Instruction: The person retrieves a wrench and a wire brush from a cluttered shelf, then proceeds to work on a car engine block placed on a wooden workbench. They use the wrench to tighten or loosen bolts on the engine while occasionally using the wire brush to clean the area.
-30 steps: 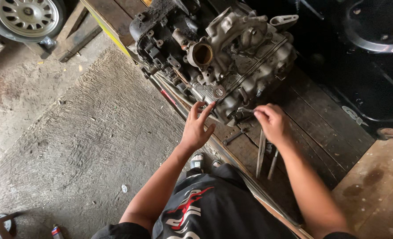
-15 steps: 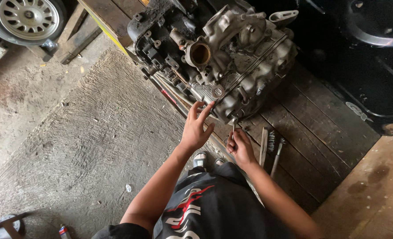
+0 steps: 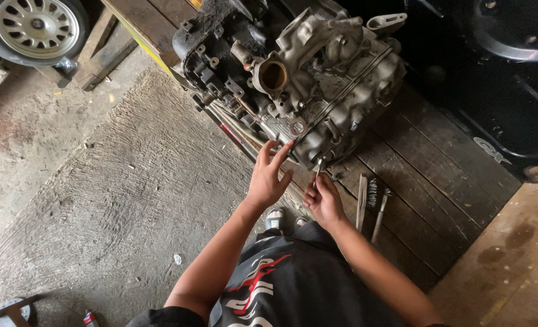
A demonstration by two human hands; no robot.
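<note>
A grimy grey engine block [image 3: 317,79] rests on a dark wooden platform [image 3: 426,181]. My left hand [image 3: 268,175] is spread open, its fingertips touching the engine's lower edge. Just to its right, my right hand [image 3: 322,198] grips a slim metal tool [image 3: 318,168] whose tip points up against the underside of the engine.
Several metal tools [image 3: 371,203] lie on the planks right of my right hand. A car wheel [image 3: 33,27] stands at the top left. Rough concrete floor [image 3: 117,194] spreads to the left. A black vehicle body [image 3: 499,72] fills the top right.
My right hand left the tools on the planks, moved left with a slim tool, and now holds it against the engine's lower edge. The left hand stayed at the engine.
</note>
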